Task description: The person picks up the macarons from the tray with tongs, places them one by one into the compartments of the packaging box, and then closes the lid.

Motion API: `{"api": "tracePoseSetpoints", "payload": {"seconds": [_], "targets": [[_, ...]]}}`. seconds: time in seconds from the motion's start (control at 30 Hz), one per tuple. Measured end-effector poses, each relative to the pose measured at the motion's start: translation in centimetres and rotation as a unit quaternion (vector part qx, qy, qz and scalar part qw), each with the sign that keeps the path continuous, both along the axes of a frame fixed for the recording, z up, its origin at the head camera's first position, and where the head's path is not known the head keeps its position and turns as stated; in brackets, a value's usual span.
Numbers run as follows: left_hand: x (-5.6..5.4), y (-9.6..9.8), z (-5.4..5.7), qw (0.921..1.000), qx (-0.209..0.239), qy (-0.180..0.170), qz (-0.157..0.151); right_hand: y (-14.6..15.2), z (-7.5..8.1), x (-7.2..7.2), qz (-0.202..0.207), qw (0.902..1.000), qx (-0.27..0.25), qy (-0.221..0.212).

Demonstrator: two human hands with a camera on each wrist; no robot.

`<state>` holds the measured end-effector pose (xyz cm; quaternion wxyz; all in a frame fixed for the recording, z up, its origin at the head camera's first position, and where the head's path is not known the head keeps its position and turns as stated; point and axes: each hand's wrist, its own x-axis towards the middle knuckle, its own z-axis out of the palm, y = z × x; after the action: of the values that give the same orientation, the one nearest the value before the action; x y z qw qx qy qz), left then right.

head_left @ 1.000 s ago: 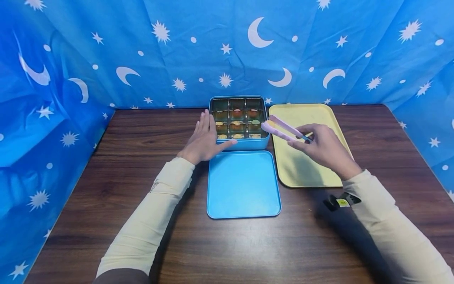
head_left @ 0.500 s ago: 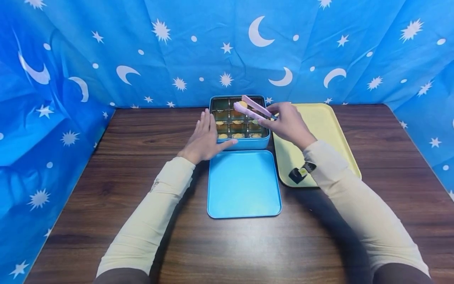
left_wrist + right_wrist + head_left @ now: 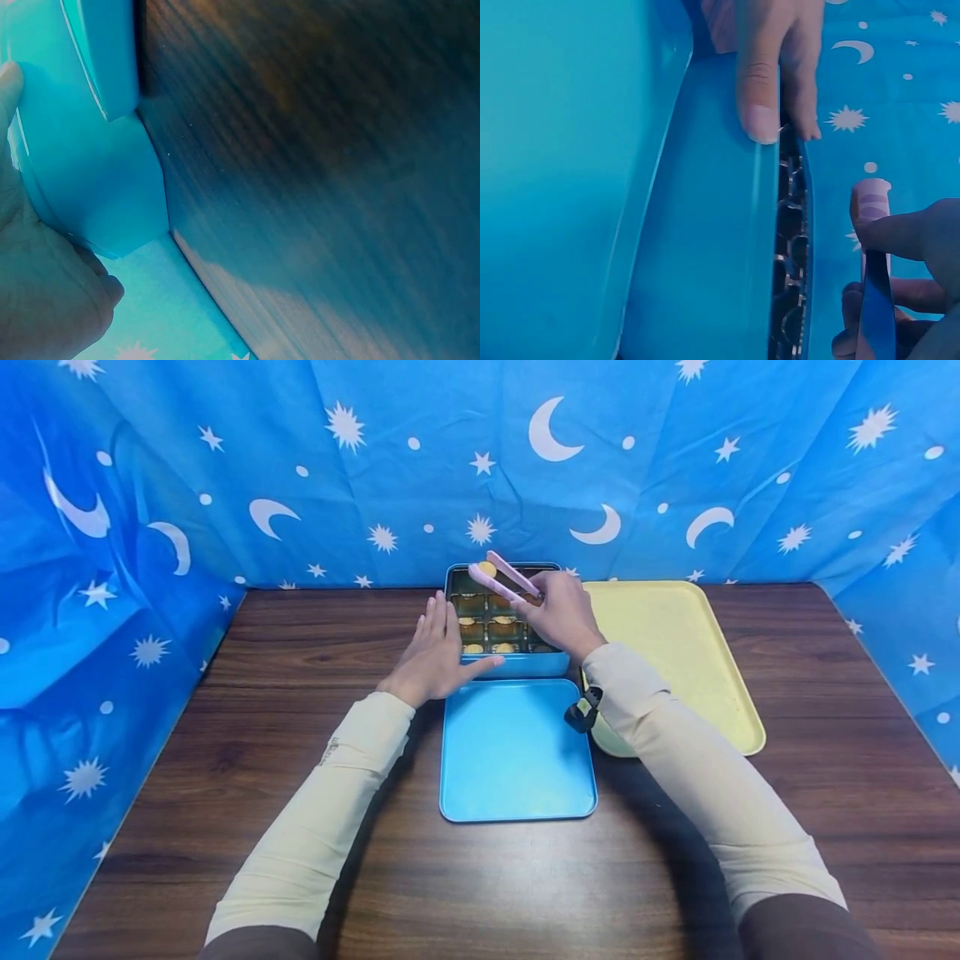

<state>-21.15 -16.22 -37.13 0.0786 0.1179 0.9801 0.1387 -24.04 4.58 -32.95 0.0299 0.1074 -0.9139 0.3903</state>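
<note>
My left hand (image 3: 431, 652) lies with straight fingers along the left side of a blue tin (image 3: 517, 666), its thumb across the front wall. In the left wrist view part of that hand (image 3: 52, 292) shows against the blue wall. Pink tongs (image 3: 491, 583) are gripped in my right hand (image 3: 566, 614), over the tin's back-left part. Between their tips sits a small round yellow piece (image 3: 487, 569). A divided insert fills the tin, and yellow pieces (image 3: 503, 648) lie in several front compartments. My right hand hides the tin's right part. The right wrist view shows thumb and fingers around the tongs (image 3: 877, 307).
A blue lid (image 3: 517, 752) lies flat just in front of the tin. To the right is a pale yellow tray (image 3: 690, 660), partly under my right forearm. A blue star-and-moon cloth (image 3: 375, 468) hangs behind the brown wooden table (image 3: 300, 635).
My right hand has carried the tongs and the yellow piece leftward from over the tray to the tin's back-left part. The left hand has stayed put.
</note>
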Motion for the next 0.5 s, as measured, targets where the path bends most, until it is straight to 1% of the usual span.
{"api": "tracePoseSetpoints", "payload": {"seconds": [0.1,0.33,0.5], "targets": [[0.0,0.0,0.0,1.0000,-0.002,0.000,0.000,-0.5,-0.3,-0.3,-0.008,1.0000,-0.005,-0.003],[0.1,0.1,0.0,1.0000,0.002,-0.004,0.000,-1.2,-1.1,-0.7,-0.026,0.9992,-0.013,-0.028],[0.2,0.1,0.0,1.0000,0.001,-0.002,0.002,-1.6,-1.3,-1.0,-0.027,0.9990,-0.012,-0.033]]}}
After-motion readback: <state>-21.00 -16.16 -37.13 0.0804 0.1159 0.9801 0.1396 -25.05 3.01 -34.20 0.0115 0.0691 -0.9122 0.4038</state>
